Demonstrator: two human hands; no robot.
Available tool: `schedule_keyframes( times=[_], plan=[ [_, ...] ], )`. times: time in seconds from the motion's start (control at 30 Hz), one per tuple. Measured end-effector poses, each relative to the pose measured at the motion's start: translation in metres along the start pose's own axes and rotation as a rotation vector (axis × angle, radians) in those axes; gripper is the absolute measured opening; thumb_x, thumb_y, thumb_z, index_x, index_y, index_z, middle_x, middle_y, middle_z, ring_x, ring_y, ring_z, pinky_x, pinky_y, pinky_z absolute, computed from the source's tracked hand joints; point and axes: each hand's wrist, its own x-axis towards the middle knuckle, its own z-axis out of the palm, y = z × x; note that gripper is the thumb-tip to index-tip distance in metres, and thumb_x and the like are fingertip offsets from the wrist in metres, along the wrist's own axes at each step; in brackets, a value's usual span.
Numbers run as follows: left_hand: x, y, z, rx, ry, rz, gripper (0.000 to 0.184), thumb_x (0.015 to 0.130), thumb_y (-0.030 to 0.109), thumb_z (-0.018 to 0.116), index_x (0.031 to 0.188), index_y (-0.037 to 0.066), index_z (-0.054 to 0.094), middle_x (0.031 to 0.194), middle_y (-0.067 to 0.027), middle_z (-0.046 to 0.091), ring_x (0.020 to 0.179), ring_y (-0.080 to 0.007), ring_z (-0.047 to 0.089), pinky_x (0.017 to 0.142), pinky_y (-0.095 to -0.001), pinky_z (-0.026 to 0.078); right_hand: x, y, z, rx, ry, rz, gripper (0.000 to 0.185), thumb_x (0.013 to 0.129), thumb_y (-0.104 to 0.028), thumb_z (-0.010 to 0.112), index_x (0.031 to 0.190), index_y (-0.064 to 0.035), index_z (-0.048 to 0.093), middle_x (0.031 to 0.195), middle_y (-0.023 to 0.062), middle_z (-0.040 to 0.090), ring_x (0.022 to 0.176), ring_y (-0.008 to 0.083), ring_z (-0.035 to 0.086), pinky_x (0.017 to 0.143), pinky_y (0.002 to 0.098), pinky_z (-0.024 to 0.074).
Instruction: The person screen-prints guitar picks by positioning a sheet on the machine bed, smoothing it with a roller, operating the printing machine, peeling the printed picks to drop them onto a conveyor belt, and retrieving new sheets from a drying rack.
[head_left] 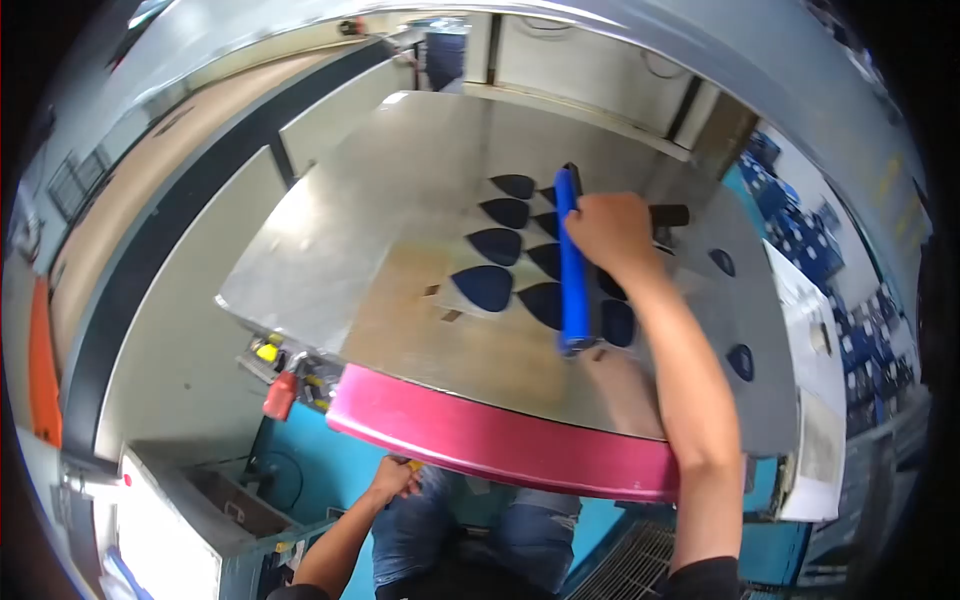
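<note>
A blue roller (574, 280) is held by the right hand (612, 232), whose fingers are closed around its frame beside the upper part of the blue cylinder; a dark handle (670, 215) is seen projecting beyond the hand. The roller is located over the metal table (330, 235), lengthwise from the near side toward the far side, and several dark blue pieces (483, 288) are partly covered by it. Whether the pieces are pressed by the cylinder cannot be told. Four of these are fully exposed in a row to the left of the roller; two more are found well apart, toward the table's right edge. Small brown patches (452, 315) are noted near the nearest exposed piece. The table's near edge is fronted by a pink bar (500, 430). The left hand (398, 477) is positioned just below the bar with its fingers curled; a small yellow item (415, 465) is visible at the fingers, but whether it is pinched cannot be determined. A red-handled tool (282, 395) is observed at the table's left corner.
</note>
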Motion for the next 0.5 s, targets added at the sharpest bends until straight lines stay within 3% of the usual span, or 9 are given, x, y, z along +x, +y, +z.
schedule_keyframes(
  times=[0.13, 0.2, 0.3, 0.37, 0.5],
  plan=[
    [-0.009, 0.010, 0.007, -0.050, -0.002, 0.000, 0.025, 0.088, 0.015, 0.052, 0.081, -0.007, 0.062, 0.066, -0.0125, 0.062, 0.045, -0.0176, 0.059, 0.033, -0.0278, 0.042, 0.045, -0.137, 0.015, 0.247, -0.043, 0.019, 0.031, 0.079, -0.028, 0.049, 0.075, -0.0038, 0.069, 0.079, 0.0177, 0.067, 0.075, 0.0350, 0.065, 0.068, 0.0441, 0.0497],
    [-0.009, 0.008, 0.008, -0.078, 0.011, -0.010, 0.029, 0.088, 0.019, 0.054, 0.078, -0.007, 0.061, 0.064, -0.0122, 0.062, 0.043, -0.0176, 0.058, 0.033, -0.0281, 0.041, 0.051, -0.157, 0.012, 0.315, -0.053, 0.001, 0.033, 0.081, -0.028, 0.047, 0.078, -0.0037, 0.069, 0.081, 0.0182, 0.067, 0.079, 0.0359, 0.065, 0.071, 0.0445, 0.0495],
    [-0.008, -0.005, -0.001, -0.051, 0.017, 0.007, 0.034, 0.088, 0.025, 0.059, 0.075, -0.006, 0.061, 0.061, -0.0122, 0.061, 0.041, -0.0175, 0.057, 0.033, -0.0282, 0.041, 0.029, -0.111, 0.005, 0.178, -0.084, 0.022, 0.034, 0.082, -0.030, 0.046, 0.080, -0.0042, 0.069, 0.080, 0.0172, 0.067, 0.079, 0.0353, 0.065, 0.071, 0.0445, 0.0495],
    [-0.023, 0.008, -0.001, -0.056, 0.043, -0.016, 0.032, 0.088, 0.023, 0.059, 0.074, -0.005, 0.060, 0.058, -0.0122, 0.060, 0.040, -0.0173, 0.057, 0.031, -0.0274, 0.040, 0.002, -0.046, 0.006, 0.180, -0.125, 0.149, 0.033, 0.082, -0.032, 0.047, 0.084, -0.0069, 0.070, 0.080, 0.0158, 0.066, 0.078, 0.0346, 0.064, 0.071, 0.0444, 0.0489],
    [-0.018, 0.010, -0.006, -0.061, 0.032, -0.034, 0.027, 0.089, 0.017, 0.054, 0.073, -0.004, 0.060, 0.057, -0.0118, 0.060, 0.041, -0.0173, 0.057, 0.030, -0.0272, 0.040, -0.080, 0.096, 0.002, 0.274, 0.004, 0.288, 0.031, 0.082, -0.034, 0.051, 0.094, -0.0118, 0.070, 0.079, 0.0147, 0.066, 0.080, 0.0361, 0.063, 0.070, 0.0458, 0.0473]
  ],
)
